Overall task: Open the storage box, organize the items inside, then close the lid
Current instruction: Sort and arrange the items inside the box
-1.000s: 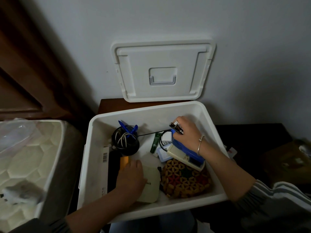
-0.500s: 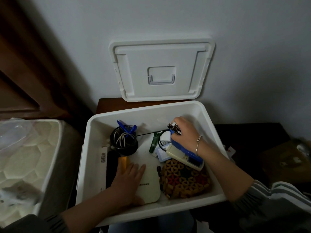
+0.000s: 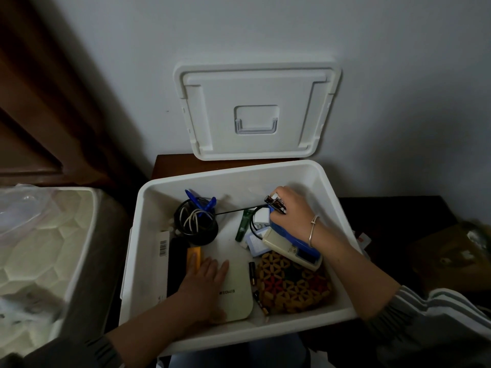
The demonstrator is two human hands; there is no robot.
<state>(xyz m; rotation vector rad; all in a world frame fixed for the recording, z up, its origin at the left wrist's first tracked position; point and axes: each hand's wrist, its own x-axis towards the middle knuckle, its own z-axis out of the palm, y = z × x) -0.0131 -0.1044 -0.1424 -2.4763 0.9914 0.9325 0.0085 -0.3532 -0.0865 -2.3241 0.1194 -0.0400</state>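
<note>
The white storage box (image 3: 329, 192) stands open, and its lid (image 3: 256, 110) leans upright against the wall behind it. My left hand (image 3: 204, 285) lies flat with straight fingers on a flat cream device (image 3: 236, 285) at the box's front. My right hand (image 3: 289, 211) is at the back right and pinches small dark batteries (image 3: 275, 203). Under that hand lie a blue and white device (image 3: 292, 248) and a white charger (image 3: 261, 216). A coil of black cable (image 3: 195, 221) with blue clips sits at the back left. A yellow woven mat (image 3: 292, 282) fills the front right.
A green tube (image 3: 243, 225), an orange block (image 3: 193, 257) and a black flat item (image 3: 176, 264) also lie in the box. A cream quilted bin (image 3: 39, 248) stands at the left. Dark furniture and a brown object (image 3: 449, 256) are at the right.
My left hand opened from a curled grip to flat fingers and slid toward the front of the cream device. My right hand stayed at the back right with the batteries.
</note>
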